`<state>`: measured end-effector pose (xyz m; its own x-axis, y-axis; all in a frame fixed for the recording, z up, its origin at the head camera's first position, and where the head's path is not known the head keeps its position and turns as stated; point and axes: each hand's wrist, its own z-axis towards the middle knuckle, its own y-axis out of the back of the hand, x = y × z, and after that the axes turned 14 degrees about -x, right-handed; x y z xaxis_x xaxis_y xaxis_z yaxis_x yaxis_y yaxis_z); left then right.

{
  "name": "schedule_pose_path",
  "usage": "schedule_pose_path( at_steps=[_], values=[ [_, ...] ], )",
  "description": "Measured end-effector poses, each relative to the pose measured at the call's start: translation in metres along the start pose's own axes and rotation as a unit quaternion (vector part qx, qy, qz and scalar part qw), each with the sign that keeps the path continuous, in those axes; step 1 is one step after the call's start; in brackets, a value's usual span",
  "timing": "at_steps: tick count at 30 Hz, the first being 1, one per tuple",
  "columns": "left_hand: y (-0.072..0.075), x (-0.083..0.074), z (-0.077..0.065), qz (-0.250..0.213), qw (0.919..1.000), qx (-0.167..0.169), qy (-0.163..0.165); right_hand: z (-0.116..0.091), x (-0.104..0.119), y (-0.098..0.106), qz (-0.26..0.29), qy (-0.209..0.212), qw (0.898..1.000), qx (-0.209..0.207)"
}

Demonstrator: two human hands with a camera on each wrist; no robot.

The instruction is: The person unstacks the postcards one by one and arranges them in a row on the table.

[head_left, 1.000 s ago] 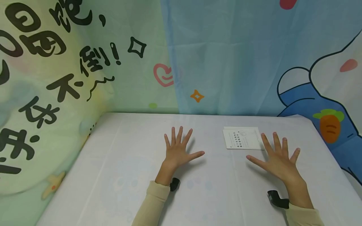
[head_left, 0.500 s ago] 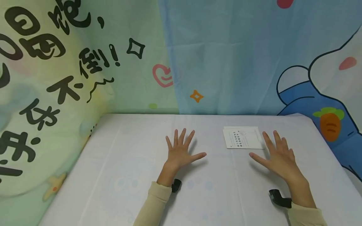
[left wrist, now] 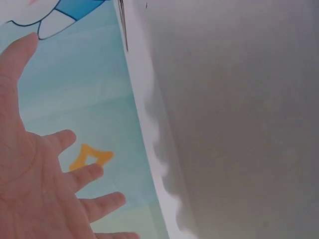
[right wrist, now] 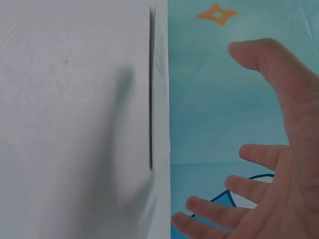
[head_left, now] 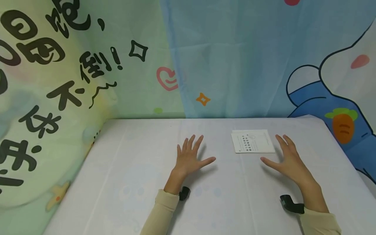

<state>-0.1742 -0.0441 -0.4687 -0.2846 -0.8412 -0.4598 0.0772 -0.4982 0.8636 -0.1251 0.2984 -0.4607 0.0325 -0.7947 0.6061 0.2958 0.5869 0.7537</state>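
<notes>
A small stack of white printed cards or sheets [head_left: 255, 142] lies flat toward the back right of the table; its edge shows as a thin dark line in the right wrist view. My right hand [head_left: 289, 163] hovers just to the right and front of the stack, thumb spread away, fingers relaxed, nothing held. In the right wrist view the same hand [right wrist: 279, 164] has slightly bent fingers. Left of the stack, my left hand [head_left: 188, 160] hovers over the table with fingers spread and nothing in it. The left wrist view shows its palm [left wrist: 35, 179].
The table [head_left: 123, 182] has a white cloth. Behind it hangs a printed curtain [head_left: 235, 65] in blue and green, with cartoon shapes and large black characters at left. A black wrist camera [head_left: 290, 204] sits by the right sleeve, another [head_left: 184, 193] by the left.
The right hand has turned and drawn its spread fingers closer together. My left hand has shifted slightly right, its fingers a little less spread. The stack has stayed in place.
</notes>
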Motion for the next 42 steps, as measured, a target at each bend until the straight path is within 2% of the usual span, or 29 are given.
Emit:
schedule_pose_path(
  at_steps=[5,12,18,23,27,33,37,42],
  values=[
    [-0.004,-0.001,0.001,-0.04,0.9992,0.003,-0.001,0.0,-0.004,0.0,0.012,-0.006,1.0,-0.004],
    [-0.005,-0.007,0.0,-0.084,0.996,0.025,0.014,0.002,-0.009,-0.002,0.022,-0.011,1.0,-0.004],
    [-0.006,-0.009,-0.001,-0.134,0.9891,0.053,0.029,0.004,-0.014,-0.005,0.035,-0.018,0.999,0.02],
    [-0.01,-0.008,-0.001,-0.159,0.9851,0.056,0.036,0.004,-0.02,-0.008,0.042,-0.013,0.998,0.033],
    [-0.014,-0.01,-0.001,-0.187,0.9793,0.062,0.044,0.004,-0.023,-0.011,0.044,-0.009,0.999,0.028],
    [-0.02,-0.013,-0.002,-0.239,0.9665,0.078,0.055,0.003,-0.024,-0.012,0.044,-0.004,0.999,0.028],
    [-0.024,-0.015,-0.001,-0.249,0.9638,0.079,0.052,0.003,-0.025,-0.011,0.049,-0.009,0.998,0.024],
    [-0.026,-0.015,-0.001,-0.234,0.9686,0.071,0.046,0.004,-0.027,-0.011,0.053,-0.024,0.998,0.024]
  ],
)
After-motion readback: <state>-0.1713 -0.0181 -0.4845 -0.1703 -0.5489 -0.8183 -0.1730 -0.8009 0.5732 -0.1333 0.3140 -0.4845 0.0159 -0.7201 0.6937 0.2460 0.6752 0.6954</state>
